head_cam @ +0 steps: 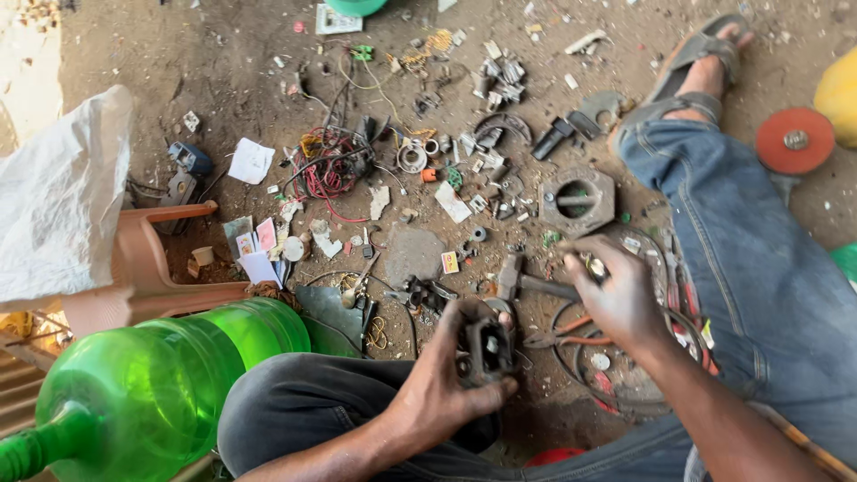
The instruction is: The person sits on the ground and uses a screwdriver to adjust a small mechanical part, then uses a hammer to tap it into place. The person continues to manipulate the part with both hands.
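Dark metal fills your left hand (437, 379): its fingers curl tight round a small blocky part (487, 348), low over the dirt so it stays steady. Your right hand (616, 299) pinches a tiny shiny piece (595, 267), beside the hammer (527, 282).

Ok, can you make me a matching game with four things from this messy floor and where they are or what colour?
Things:
1. big bottle
2. tangle of wires
3. dark metal part
4. round disc

Clues:
A. held in the left hand
B. orange-red, at the far right, beside the jeans leg
C. see-through green, bottom left
D. red and black, lying on the dirt floor

Pairs: 1-C, 2-D, 3-A, 4-B
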